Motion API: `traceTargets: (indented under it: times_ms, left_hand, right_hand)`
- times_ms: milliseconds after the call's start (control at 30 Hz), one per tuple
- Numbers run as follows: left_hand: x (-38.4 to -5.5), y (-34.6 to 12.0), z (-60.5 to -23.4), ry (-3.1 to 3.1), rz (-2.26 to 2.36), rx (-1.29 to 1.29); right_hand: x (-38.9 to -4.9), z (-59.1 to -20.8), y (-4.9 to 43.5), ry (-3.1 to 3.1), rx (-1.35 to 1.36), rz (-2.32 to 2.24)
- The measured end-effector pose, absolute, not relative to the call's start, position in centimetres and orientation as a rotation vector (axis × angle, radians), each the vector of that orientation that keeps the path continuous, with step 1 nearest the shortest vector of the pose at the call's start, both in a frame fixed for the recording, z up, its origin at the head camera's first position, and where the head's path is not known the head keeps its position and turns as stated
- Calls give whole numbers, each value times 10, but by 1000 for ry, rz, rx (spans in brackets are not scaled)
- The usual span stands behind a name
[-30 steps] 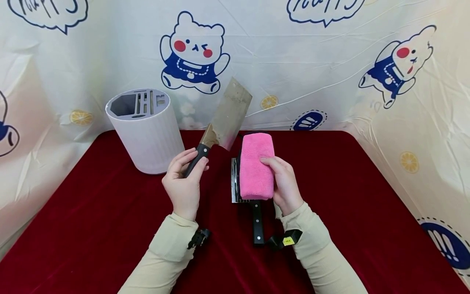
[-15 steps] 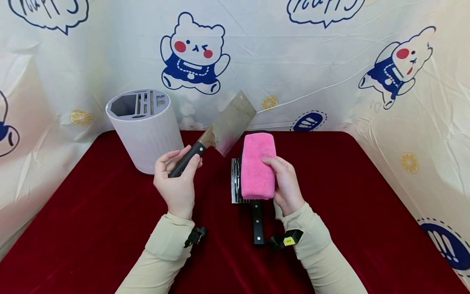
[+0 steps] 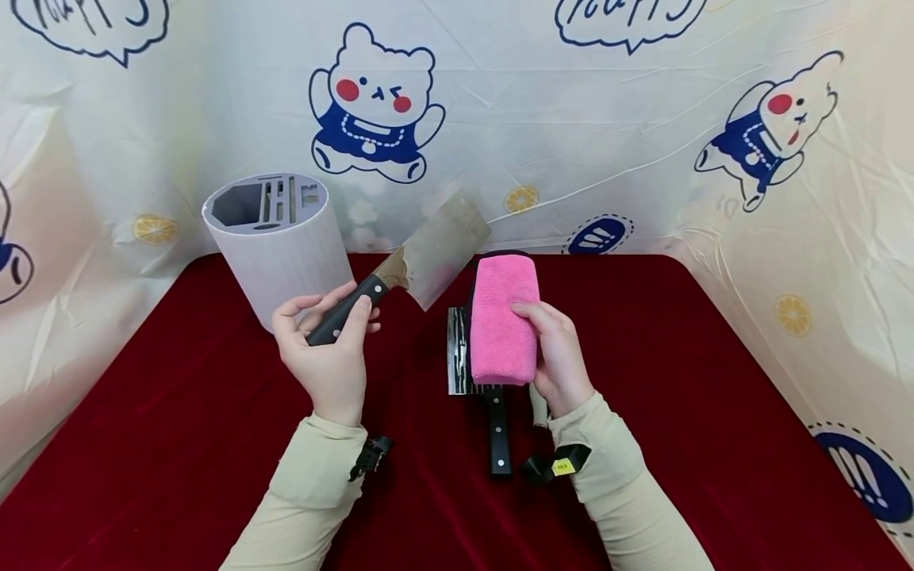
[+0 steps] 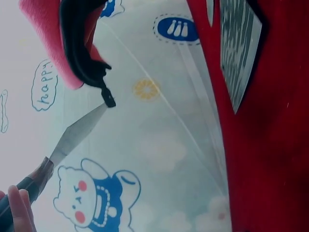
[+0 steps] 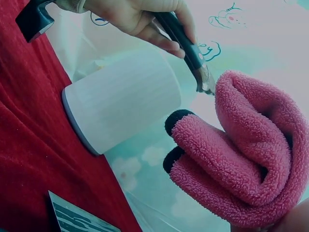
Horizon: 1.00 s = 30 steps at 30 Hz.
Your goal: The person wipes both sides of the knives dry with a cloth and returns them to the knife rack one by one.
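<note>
My left hand (image 3: 324, 353) grips the black riveted handle of a cleaver (image 3: 446, 246). Its broad blade is raised and slants up to the right, with brownish marks near the handle. In my right hand (image 3: 560, 357) is a thickly folded pink towel (image 3: 504, 321), the thumb on its front face. Dark edging shows on the towel (image 5: 231, 159) in the right wrist view. Below the towel a second knife (image 3: 500, 436) lies on the table, black handle toward me; the towel hides part of its streaked blade (image 4: 239, 53). Towel and cleaver are apart.
A white cylindrical knife block (image 3: 278, 254) with a slotted grey top stands at the back left, just behind my left hand. Red cloth (image 3: 678, 444) covers the table. A pale strip (image 3: 539, 406), kind unclear, shows beside my right wrist. A printed curtain (image 3: 571, 119) hangs behind.
My left hand has moved left and slightly down with the cleaver, whose blade has tipped over further to the right. The right hand and towel have barely shifted.
</note>
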<state>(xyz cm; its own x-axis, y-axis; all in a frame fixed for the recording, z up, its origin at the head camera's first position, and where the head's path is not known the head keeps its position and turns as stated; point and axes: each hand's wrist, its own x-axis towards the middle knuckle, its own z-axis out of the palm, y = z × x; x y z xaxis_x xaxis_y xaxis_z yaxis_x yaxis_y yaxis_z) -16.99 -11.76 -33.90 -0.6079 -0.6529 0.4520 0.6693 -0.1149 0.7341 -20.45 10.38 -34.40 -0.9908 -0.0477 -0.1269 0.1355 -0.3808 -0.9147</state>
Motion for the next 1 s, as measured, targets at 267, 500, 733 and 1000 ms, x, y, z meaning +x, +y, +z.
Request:
traceTargets:
  times_ms: [267,500,733,1000]
  left_hand:
    - [-170,-125,-330,-1179,-1799,-73]
    - [-171,-129,-314,-1225,-1785,-95]
    - [-169,-131,-288,-1310,-1739,-151]
    - [-174,-139,-238,-1347,-1656,-165]
  right_hand:
    - [-203,-342,105,1664,103,-2531]
    - [-202,-338,105,1652,79,-2540]
    - [-201,-337,107,1649,82,-2537]
    - [-202,-337,110,1656,76,-2521]
